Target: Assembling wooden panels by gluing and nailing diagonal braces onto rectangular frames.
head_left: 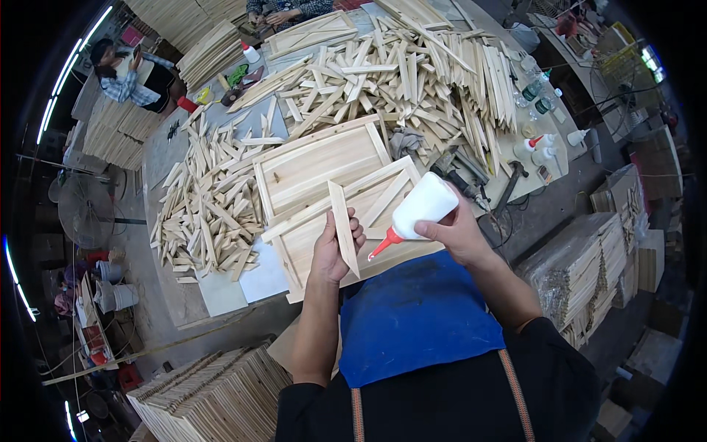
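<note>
A short wooden slat (341, 221) with slanted ends stands nearly upright in my left hand (335, 247), the fingers closed round its middle. Tipped downward in my right hand (458, 230) is a white glue bottle (426, 206) with a red nozzle. A bit of white shows at the nozzle's tip, close to the slat's lower end but apart from it. Beneath my hands lies a framed wooden panel (294, 254) with a diagonal brace fixed at its right part. A second framed panel (317, 166) lies just beyond it.
Loose slats are heaped at the left (210, 210) and the far middle (398, 74). A hammer (510, 184) and a dark power tool (456, 173) lie right of the panels. Glue bottles (543, 153) stand farther right. Two other people (129, 74) are across the table.
</note>
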`<move>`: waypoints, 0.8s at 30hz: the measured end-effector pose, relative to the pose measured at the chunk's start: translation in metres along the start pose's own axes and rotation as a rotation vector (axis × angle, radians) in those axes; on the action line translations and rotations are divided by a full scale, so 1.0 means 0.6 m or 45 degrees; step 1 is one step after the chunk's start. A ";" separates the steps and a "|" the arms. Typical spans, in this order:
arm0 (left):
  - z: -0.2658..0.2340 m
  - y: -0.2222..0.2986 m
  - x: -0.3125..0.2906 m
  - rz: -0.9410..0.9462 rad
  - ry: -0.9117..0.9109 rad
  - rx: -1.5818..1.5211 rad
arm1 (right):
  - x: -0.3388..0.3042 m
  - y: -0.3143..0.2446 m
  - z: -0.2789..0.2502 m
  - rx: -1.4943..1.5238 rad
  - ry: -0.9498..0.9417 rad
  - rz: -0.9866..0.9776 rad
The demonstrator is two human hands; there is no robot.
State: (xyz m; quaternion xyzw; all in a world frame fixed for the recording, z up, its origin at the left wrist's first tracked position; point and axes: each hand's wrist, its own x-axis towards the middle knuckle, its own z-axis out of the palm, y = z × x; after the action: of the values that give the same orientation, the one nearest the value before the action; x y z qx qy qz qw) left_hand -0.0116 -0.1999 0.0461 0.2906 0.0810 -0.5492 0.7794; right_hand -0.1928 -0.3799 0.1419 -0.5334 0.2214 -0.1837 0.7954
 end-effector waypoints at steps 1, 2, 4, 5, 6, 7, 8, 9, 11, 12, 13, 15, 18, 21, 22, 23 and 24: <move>-0.001 -0.001 0.000 -0.004 0.004 -0.005 | -0.004 -0.001 0.005 -0.028 0.007 -0.040; -0.003 0.000 0.000 0.002 -0.051 -0.016 | -0.007 -0.001 0.011 -0.056 0.015 -0.080; -0.002 0.002 0.002 0.013 -0.161 -0.038 | -0.006 0.004 0.024 -0.027 -0.001 -0.124; 0.001 -0.001 0.003 0.010 -0.156 -0.043 | -0.005 0.006 0.032 0.003 -0.019 -0.177; 0.004 -0.005 0.006 0.015 -0.134 -0.058 | -0.005 0.009 0.037 0.033 -0.037 -0.231; 0.008 -0.010 0.008 0.019 -0.113 -0.072 | -0.008 0.011 0.042 0.032 -0.035 -0.224; 0.012 -0.014 0.009 0.024 -0.092 -0.085 | -0.011 0.014 0.045 0.010 -0.053 -0.222; 0.015 -0.018 0.011 0.020 -0.089 -0.089 | -0.013 0.016 0.047 -0.013 -0.070 -0.221; 0.020 -0.025 0.013 0.033 -0.011 -0.072 | -0.016 0.018 0.051 -0.038 -0.085 -0.215; 0.023 -0.028 0.013 0.041 0.027 -0.064 | -0.018 0.017 0.054 -0.068 -0.089 -0.211; 0.026 -0.031 0.012 0.039 0.029 -0.067 | -0.019 0.015 0.056 -0.097 -0.093 -0.207; 0.033 -0.034 0.011 0.027 0.048 -0.087 | -0.019 0.018 0.053 -0.127 -0.094 -0.202; 0.030 -0.035 0.011 0.002 0.036 -0.096 | -0.011 0.032 0.044 -0.225 -0.025 -0.330; 0.021 -0.036 0.013 -0.031 -0.008 -0.094 | -0.020 0.031 0.044 -0.267 -0.035 -0.295; 0.019 -0.039 0.014 -0.037 -0.025 -0.082 | -0.024 0.032 0.044 -0.288 -0.039 -0.278; 0.017 -0.042 0.016 -0.044 -0.043 -0.071 | -0.027 0.032 0.044 -0.288 -0.040 -0.277; 0.016 -0.044 0.017 -0.050 -0.061 -0.059 | -0.031 0.033 0.044 -0.319 -0.050 -0.255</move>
State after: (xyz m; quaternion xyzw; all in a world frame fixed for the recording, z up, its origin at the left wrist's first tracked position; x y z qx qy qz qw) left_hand -0.0333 -0.2193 0.0396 0.2578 0.0808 -0.5691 0.7766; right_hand -0.1929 -0.3425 0.1354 -0.6514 0.1728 -0.2224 0.7045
